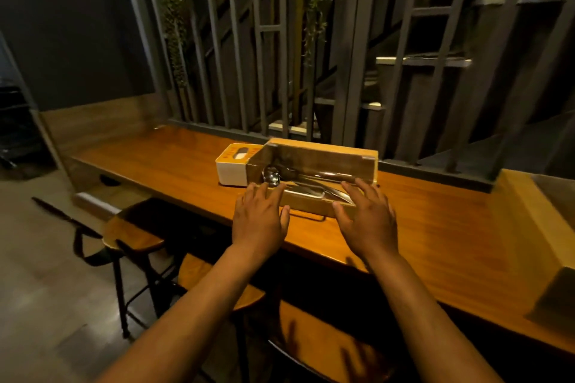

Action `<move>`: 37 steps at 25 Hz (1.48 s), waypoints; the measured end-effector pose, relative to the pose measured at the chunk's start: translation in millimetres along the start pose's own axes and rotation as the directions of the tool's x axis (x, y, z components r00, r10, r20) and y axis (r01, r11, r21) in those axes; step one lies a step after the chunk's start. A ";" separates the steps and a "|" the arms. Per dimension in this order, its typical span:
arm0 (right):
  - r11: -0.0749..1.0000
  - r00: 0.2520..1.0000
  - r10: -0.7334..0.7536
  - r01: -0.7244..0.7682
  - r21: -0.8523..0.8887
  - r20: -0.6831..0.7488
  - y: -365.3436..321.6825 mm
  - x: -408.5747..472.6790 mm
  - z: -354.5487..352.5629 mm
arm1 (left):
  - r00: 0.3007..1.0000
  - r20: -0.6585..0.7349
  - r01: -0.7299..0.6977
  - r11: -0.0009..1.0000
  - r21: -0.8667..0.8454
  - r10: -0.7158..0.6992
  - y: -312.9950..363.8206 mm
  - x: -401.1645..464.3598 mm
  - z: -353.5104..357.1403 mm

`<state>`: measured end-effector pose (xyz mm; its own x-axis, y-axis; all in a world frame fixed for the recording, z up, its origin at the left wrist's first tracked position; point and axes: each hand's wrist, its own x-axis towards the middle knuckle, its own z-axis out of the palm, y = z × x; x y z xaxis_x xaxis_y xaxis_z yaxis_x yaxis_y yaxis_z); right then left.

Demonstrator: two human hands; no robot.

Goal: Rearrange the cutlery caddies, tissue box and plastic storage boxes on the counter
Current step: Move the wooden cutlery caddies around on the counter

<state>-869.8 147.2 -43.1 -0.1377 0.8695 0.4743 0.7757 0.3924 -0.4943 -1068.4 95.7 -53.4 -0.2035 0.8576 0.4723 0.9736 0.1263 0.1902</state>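
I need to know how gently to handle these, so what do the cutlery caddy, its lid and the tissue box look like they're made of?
Cutlery caddy: looks like light wood, matte, grain faintly visible. Its lid: likely clear plastic, since it reflects light and the spoons show through. Tissue box: white smooth sides, probably plastic, with a wood-toned top; uncertain.

Counter (435, 227) with caddy (314, 162), tissue box (231, 172)

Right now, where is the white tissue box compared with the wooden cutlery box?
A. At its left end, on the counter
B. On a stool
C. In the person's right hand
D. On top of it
A: the tissue box sits on the counter against the left end of the cutlery box; both hands are open and hold nothing.
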 end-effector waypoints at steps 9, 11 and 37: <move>0.991 0.980 -0.021 0.047 -0.127 0.200 -6.2 95.7 89.2 | 0.996 0.053 0.071 0.997 -0.021 -0.070 -35.9 89.4 35.3; 0.974 0.982 -0.015 0.057 -0.219 0.189 3.7 99.4 101.9 | 0.992 0.083 0.098 0.994 -0.044 -0.094 -43.6 109.2 45.1; 0.982 0.985 0.128 -0.109 -0.154 0.119 -75.9 75.3 154.2 | 0.969 0.161 0.245 0.786 -0.568 -0.185 -137.7 202.6 80.3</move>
<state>-1033.9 229.2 -82.2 -0.1093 0.9420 0.3173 0.8715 0.2443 -0.4252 -1235.4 292.1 -53.0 -0.3613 0.8881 0.2842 0.6562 0.0256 0.7541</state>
